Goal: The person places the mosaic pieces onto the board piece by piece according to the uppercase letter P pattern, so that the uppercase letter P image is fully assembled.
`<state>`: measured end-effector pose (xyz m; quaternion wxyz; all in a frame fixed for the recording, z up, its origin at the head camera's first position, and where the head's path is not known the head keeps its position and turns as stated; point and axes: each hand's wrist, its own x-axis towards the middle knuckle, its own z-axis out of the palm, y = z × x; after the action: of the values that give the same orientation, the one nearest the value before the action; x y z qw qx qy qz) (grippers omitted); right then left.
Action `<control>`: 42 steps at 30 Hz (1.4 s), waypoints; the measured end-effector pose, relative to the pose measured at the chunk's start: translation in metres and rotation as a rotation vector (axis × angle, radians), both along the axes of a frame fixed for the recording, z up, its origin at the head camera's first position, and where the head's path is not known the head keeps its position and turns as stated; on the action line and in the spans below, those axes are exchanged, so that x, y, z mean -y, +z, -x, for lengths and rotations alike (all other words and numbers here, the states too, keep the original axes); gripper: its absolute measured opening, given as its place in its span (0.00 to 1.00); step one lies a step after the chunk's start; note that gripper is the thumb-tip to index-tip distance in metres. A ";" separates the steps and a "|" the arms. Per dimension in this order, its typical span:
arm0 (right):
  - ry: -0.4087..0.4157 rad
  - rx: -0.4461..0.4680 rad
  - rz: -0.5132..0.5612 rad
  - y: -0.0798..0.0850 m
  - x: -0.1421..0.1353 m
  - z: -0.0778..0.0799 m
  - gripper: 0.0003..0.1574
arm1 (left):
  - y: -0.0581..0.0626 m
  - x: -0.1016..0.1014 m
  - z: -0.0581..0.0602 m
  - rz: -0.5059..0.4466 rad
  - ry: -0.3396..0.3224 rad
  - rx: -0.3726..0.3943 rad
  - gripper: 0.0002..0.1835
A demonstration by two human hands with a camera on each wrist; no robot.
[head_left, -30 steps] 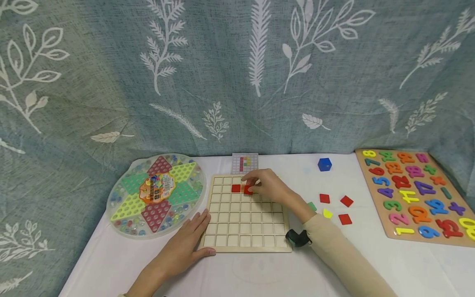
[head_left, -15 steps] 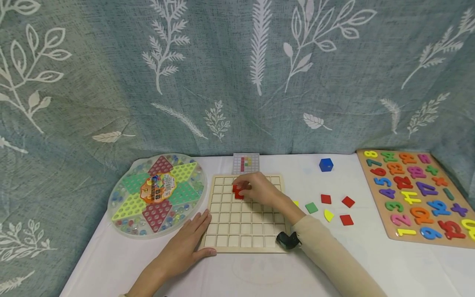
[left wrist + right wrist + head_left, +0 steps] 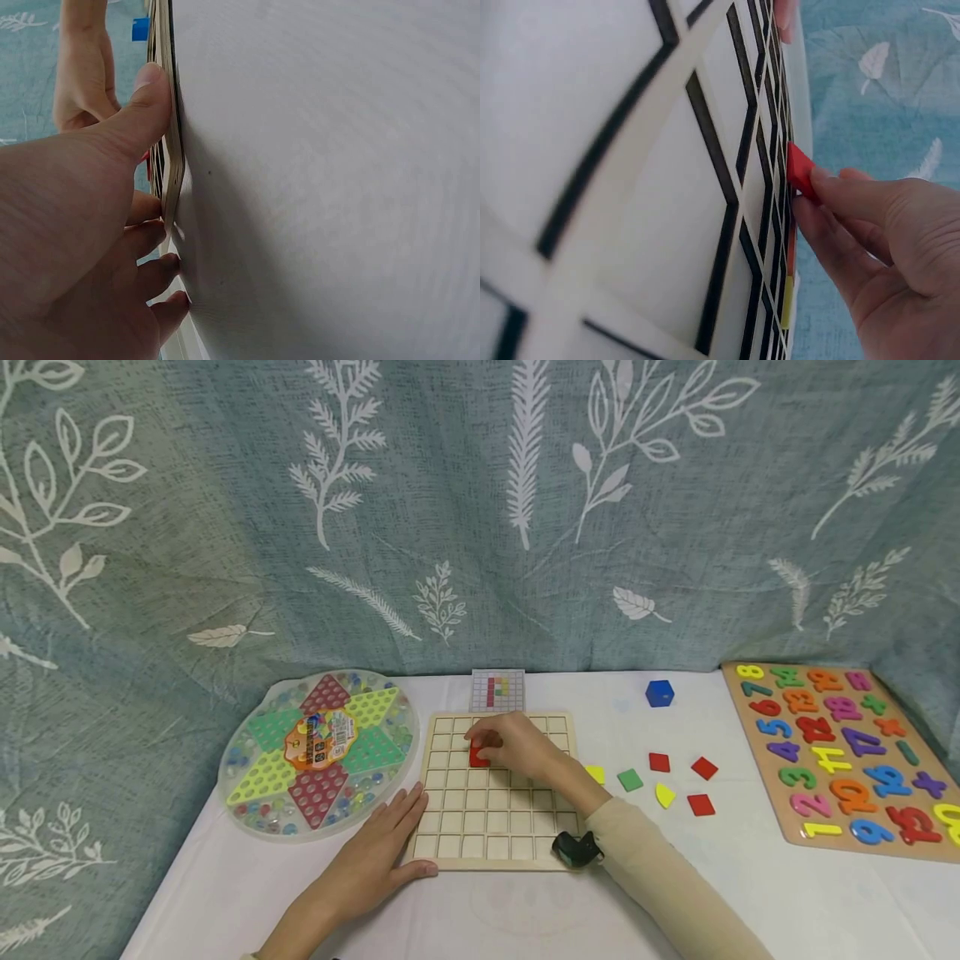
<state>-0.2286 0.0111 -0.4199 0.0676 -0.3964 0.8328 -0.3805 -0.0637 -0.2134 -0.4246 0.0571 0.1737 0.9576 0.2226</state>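
Right hand (image 3: 907, 262) pinches red tile (image 3: 799, 171); tilt clear only from right wrist.

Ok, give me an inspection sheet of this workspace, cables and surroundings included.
Surface: white tablecloth.
Job's things: pale wooden grid board; square red tile; three loose square red tiles, square green tile, partly hidden yellow tile and yellow wedge tile; small printed pattern card.
Clutter: round plastic marble board; blue cube; brown number puzzle board.
Hands: left hand touches the grid board's near left corner; right hand pinches the square red tile.
Cables: nothing seen.
Surroundings: blue-green curtain with white leaf prints.
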 end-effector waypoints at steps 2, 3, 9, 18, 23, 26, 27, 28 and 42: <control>0.001 -0.004 -0.001 0.000 0.000 0.000 0.14 | 0.000 0.000 0.000 0.000 0.000 -0.004 0.48; 0.002 -0.005 -0.003 0.000 0.000 0.000 0.14 | 0.000 0.000 0.000 0.001 0.000 -0.005 0.48; 0.004 -0.017 -0.017 0.000 0.002 -0.002 0.15 | -0.001 0.001 0.000 -0.001 -0.002 -0.010 0.48; -0.020 -0.006 -0.046 0.002 0.004 -0.003 0.15 | -0.001 0.000 0.000 0.000 -0.002 -0.003 0.48; -0.014 0.002 -0.055 0.003 0.003 -0.002 0.15 | 0.001 0.000 0.001 0.000 -0.001 0.002 0.48; -0.018 0.022 -0.061 0.004 0.002 -0.001 0.14 | 0.001 0.000 0.001 0.000 0.001 0.004 0.48; -0.019 0.032 -0.060 0.005 0.001 -0.001 0.14 | 0.002 0.000 0.000 0.000 0.001 0.004 0.48; -0.019 0.036 -0.055 0.006 0.000 -0.001 0.14 | 0.002 0.000 0.000 0.000 0.001 0.003 0.48; -0.005 0.016 0.044 0.024 -0.040 0.001 0.17 | 0.003 0.000 -0.001 -0.005 0.000 -0.001 0.47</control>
<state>-0.2295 0.0515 -0.3960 0.0642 -0.3927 0.8246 -0.4021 -0.0631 -0.2135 -0.4220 0.0561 0.1739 0.9571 0.2251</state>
